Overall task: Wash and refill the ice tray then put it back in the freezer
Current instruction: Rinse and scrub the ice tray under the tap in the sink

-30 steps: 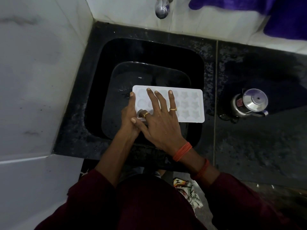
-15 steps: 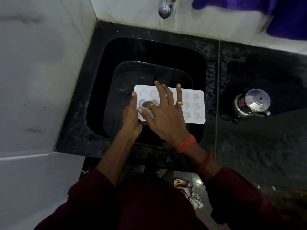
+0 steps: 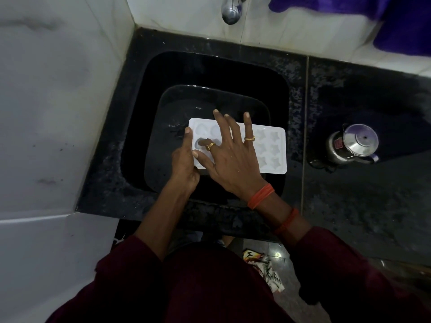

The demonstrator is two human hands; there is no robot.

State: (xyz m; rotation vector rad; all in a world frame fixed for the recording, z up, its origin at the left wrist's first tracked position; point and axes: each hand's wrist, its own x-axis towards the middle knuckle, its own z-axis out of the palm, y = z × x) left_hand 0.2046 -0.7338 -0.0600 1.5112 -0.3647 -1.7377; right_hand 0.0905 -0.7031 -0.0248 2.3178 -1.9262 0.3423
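- Position: ice tray (image 3: pixel 270 148) cavities-up over sink (image 3: pixel 210 71), near its front wall; long axis L–R, tap (image 3: pixel 231 10) beyond far long edge.
- left hand (image 3: pixel 184 159): grasping tray's left short edge, one digit up along it, rest underneath, hidden.
- right hand (image 3: pixel 231 159): laid on tray's left half, fingers splayed, index tip bent into a round cavity; gripping nothing.
- Prob. next: rub rightwards along long axis to uncovered star cavities; right hand nearer.
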